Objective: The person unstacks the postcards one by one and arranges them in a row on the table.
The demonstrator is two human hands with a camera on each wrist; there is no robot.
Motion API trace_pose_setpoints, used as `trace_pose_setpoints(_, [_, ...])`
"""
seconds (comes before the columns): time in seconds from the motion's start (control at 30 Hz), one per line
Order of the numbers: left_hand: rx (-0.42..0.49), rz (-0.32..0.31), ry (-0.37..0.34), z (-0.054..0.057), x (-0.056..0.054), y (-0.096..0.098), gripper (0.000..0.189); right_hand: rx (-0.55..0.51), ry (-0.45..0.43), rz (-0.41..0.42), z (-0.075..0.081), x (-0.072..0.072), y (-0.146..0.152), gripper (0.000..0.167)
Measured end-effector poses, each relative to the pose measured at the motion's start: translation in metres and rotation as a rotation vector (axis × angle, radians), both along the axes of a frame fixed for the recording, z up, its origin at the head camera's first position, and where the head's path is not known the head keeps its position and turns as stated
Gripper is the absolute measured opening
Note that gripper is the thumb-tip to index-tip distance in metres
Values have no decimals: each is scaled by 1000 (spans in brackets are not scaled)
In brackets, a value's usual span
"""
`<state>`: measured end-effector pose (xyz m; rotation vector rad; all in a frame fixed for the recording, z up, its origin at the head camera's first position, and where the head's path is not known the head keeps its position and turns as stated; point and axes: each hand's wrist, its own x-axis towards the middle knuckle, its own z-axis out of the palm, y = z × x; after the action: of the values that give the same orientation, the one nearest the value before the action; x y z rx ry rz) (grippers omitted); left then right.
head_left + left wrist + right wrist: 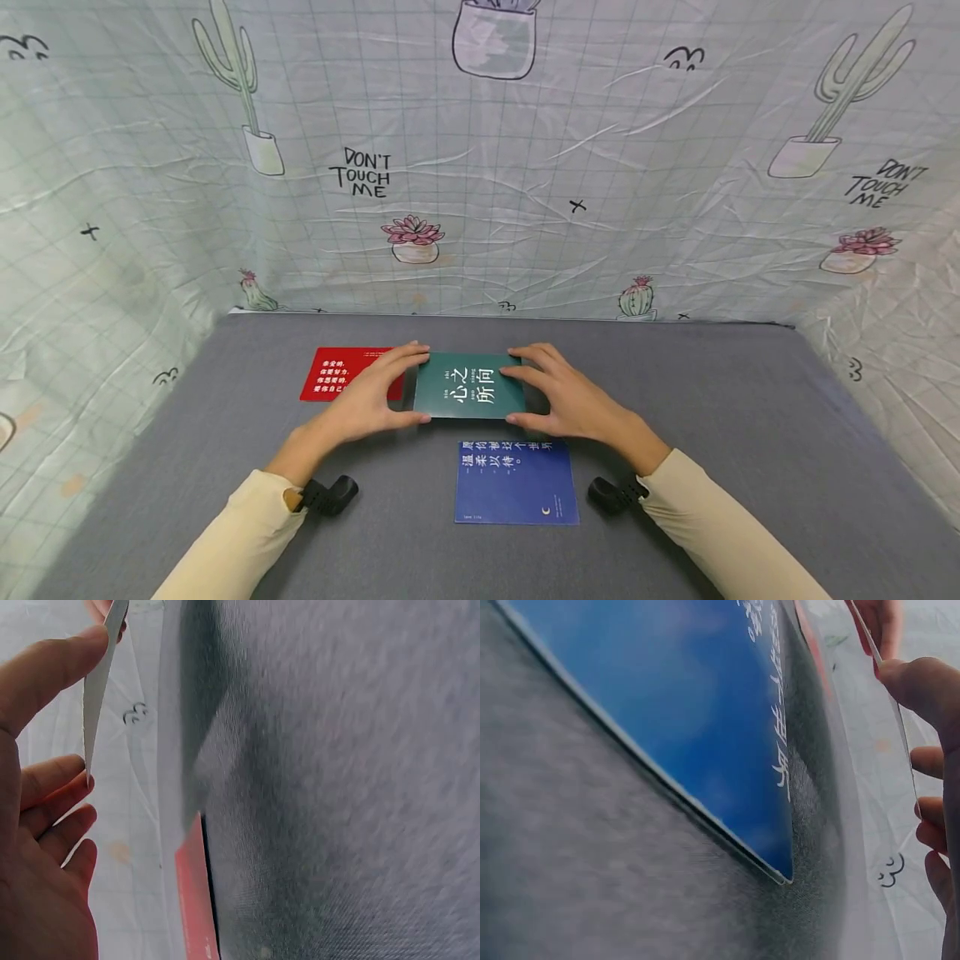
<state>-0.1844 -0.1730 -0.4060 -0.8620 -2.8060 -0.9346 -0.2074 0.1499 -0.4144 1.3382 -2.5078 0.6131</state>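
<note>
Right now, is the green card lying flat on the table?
No, the left hand and right hand hold the green card by its edges, raised above the gray table.

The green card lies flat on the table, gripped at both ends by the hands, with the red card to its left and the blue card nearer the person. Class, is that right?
No: the green card is held up clear of the table by the left hand and right hand, as the left wrist view shows. The red card and the blue card are placed as stated.
</note>
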Motion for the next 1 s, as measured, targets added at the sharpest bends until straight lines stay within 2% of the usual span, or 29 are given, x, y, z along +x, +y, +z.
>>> trace_pose_setpoints(0.3, [-16,23,-56,-7,-19,-5,82,39,-10,-14,-2,-19,-9,61])
trace_pose_setpoints(0.63, [-26,38,-112,-14,-32,-12,84,123,-22,-47,-9,-32,-20,63])
trace_pose_setpoints(1.0, [-78,38,-106,-21,-44,-17,81,168,-52,-47,-11,-41,-28,63])
